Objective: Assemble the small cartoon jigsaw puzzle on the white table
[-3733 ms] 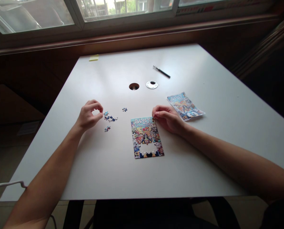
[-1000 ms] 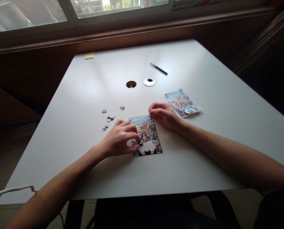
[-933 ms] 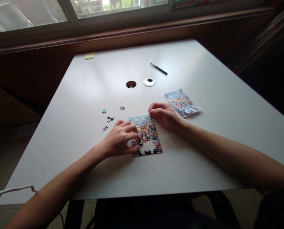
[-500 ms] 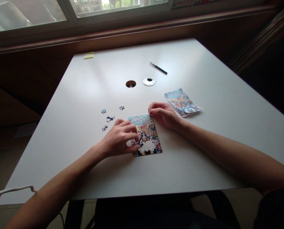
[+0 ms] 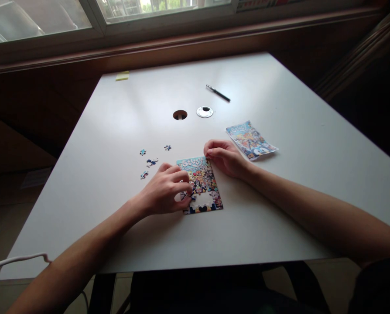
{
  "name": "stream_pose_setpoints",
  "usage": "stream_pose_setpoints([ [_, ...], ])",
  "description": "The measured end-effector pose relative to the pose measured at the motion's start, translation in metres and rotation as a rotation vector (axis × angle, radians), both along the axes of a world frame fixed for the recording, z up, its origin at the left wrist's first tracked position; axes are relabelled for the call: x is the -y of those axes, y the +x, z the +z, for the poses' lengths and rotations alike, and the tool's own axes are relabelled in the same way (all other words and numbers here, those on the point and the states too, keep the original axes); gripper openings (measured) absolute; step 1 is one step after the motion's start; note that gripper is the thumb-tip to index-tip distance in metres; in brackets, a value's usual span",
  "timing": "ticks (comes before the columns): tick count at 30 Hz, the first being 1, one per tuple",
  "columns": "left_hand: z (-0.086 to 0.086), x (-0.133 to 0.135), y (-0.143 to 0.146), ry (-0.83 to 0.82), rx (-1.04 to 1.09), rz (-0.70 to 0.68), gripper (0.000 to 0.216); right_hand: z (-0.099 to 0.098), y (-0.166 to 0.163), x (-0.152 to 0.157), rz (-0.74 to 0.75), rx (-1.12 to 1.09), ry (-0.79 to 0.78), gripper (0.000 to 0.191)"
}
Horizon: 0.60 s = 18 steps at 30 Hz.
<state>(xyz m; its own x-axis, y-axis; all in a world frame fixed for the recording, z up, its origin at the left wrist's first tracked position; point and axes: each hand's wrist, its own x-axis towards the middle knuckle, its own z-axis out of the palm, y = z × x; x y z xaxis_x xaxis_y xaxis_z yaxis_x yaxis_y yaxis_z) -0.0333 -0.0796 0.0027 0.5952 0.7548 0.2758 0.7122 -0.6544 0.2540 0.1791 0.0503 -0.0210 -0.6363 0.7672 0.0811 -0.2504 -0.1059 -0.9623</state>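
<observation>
A small colourful jigsaw puzzle (image 5: 204, 183) lies on the white table (image 5: 116, 131), with a white gap in its lower part. My left hand (image 5: 165, 191) rests over the puzzle's left edge, its fingers curled and pinched on a small puzzle piece at the gap's left side. My right hand (image 5: 225, 157) lies at the puzzle's upper right corner with fingers curled, pressing on that corner. Several loose puzzle pieces (image 5: 151, 162) lie to the left of the puzzle.
A printed picture card (image 5: 250, 140) lies right of my right hand. Farther back are a black pen (image 5: 217, 93), a round cable hole (image 5: 179, 114), its silver cap (image 5: 204, 112) and a yellow sticky pad (image 5: 122, 76). A white cable (image 5: 15, 259) hangs at the table's near left corner.
Since 3.7 s ago my left hand has left the loose pieces and come to the puzzle's left edge. Over the last second it has hardly moved. My right hand stays put.
</observation>
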Motion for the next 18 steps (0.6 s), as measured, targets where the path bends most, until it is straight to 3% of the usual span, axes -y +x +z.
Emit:
stream_pose_setpoints([
  [18, 0.0006, -0.0001, 0.0009, 0.009, 0.023, -0.034, 0.011, 0.0016, -0.0012, 0.0006, 0.000, -0.002, 0.004, 0.006],
])
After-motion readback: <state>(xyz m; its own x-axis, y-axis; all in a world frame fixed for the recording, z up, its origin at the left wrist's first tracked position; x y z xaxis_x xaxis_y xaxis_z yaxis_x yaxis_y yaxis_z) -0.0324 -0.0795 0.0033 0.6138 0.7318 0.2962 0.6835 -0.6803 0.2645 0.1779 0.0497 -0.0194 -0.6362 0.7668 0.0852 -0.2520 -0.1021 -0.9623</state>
